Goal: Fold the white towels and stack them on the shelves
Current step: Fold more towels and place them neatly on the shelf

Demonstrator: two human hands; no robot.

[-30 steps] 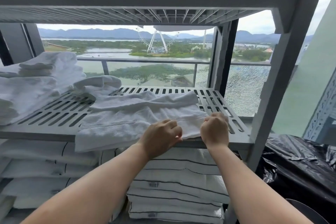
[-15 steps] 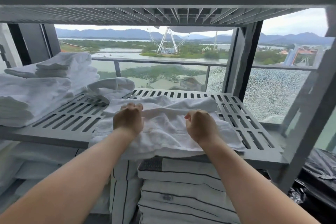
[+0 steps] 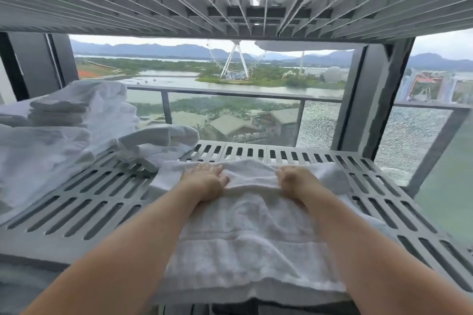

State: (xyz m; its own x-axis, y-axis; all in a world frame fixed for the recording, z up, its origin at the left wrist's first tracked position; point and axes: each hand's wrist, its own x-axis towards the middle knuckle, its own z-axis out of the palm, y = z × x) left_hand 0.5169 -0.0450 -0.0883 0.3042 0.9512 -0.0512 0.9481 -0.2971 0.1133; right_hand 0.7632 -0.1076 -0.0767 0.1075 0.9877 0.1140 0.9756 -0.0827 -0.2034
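I see the grey slatted shelf (image 3: 84, 202) with a heap of white towels (image 3: 51, 140) on its left. A white towel (image 3: 250, 233), folded and fluffy with a woven band, lies at the shelf's front. My left hand (image 3: 204, 181) and right hand (image 3: 294, 181) each pinch its far edge.

2 hands (image 3: 204, 181) (image 3: 294, 181), 1 spread towel (image 3: 250, 238), 2 slatted shelves (image 3: 84, 202) (image 3: 230, 7).

White towel (image 3: 256, 233) flat on slatted grey shelf (image 3: 84, 202), far edge bunched
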